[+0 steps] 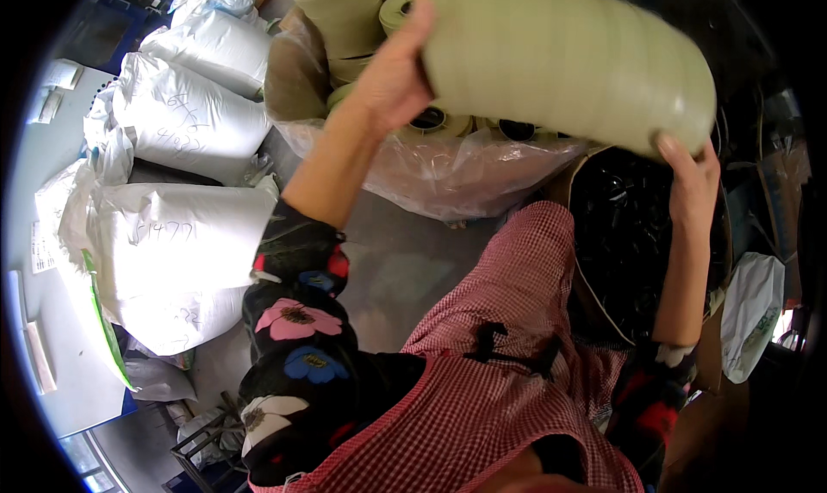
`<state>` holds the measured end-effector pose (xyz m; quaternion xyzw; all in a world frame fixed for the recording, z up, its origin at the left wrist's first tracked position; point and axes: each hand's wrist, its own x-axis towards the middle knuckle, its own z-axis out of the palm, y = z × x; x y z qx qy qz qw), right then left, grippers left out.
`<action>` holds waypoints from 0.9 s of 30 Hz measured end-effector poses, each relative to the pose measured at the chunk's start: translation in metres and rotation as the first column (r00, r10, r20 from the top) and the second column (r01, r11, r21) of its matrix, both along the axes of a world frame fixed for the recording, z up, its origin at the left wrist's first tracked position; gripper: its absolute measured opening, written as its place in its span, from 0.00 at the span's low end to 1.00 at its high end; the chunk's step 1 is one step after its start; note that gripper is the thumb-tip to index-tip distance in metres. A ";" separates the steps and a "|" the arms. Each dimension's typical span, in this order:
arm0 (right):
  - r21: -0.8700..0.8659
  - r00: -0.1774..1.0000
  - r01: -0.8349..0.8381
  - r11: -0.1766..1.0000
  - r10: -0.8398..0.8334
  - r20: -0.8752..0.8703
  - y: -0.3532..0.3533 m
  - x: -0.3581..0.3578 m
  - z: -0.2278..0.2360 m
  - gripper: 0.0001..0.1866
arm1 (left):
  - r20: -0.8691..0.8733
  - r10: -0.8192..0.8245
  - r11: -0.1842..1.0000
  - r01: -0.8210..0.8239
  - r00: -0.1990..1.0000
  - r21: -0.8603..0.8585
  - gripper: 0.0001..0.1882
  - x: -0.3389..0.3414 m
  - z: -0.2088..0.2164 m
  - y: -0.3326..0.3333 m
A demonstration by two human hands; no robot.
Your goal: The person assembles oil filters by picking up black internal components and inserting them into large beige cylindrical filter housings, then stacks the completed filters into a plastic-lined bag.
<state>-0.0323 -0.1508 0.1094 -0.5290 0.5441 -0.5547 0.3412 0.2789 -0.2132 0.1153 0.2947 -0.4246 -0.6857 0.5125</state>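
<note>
A big pale green roll, thick and cylindrical, is held up in front of me between both hands, lying nearly level and sloping down a little to the right. My left hand presses against its left end, thumb up along the edge. At the lower right end, my right hand grips it with the thumb on the near side; its other fingers are partly hidden. Below and behind the roll is a clear plastic bag holding several similar green rolls, some showing dark hollow cores.
White filled sacks stand in a row at the left, beside a pale table. To the right is a carton of shiny black parts. A white plastic bag hangs by the carton's right side. Grey floor shows between.
</note>
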 end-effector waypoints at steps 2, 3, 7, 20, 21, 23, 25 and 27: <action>-0.103 0.978 -0.109 0.989 0.088 -0.191 -0.027 0.053 0.026 0.25 | -0.071 0.040 0.998 -0.037 0.997 0.047 0.29 0.049 -0.005 -0.011; -0.170 0.967 -0.163 0.972 0.123 -0.221 -0.041 0.073 0.032 0.24 | -0.150 0.059 0.995 -0.045 0.987 0.094 0.29 0.070 -0.012 -0.020; -0.053 0.876 -0.300 0.952 0.253 -0.411 -0.086 0.151 0.055 0.27 | 0.058 0.147 0.984 -0.140 0.987 -0.108 0.28 0.142 -0.048 -0.038; -0.149 0.719 -0.519 0.842 0.335 -0.609 -0.176 0.245 0.060 0.31 | -0.186 0.532 0.836 -0.476 0.826 0.274 0.24 0.206 -0.080 -0.087; -0.195 0.707 -0.564 0.803 0.348 -0.615 -0.180 0.246 0.056 0.30 | -0.109 0.548 0.815 -0.499 0.829 0.295 0.24 0.209 -0.084 -0.088; -0.152 0.670 -0.639 0.754 0.448 -0.592 -0.185 0.246 0.046 0.30 | -0.033 0.557 0.793 -0.520 0.830 0.318 0.26 0.223 -0.104 -0.087; -0.119 0.626 -0.711 0.693 0.546 -0.556 -0.187 0.250 0.032 0.29 | 0.441 0.382 0.910 -0.413 0.812 -0.027 0.25 0.227 -0.107 -0.073; -0.167 0.630 -0.674 0.720 0.441 -0.640 -0.188 0.253 0.017 0.27 | 0.377 0.413 0.811 -0.523 0.829 0.262 0.24 0.222 -0.115 -0.069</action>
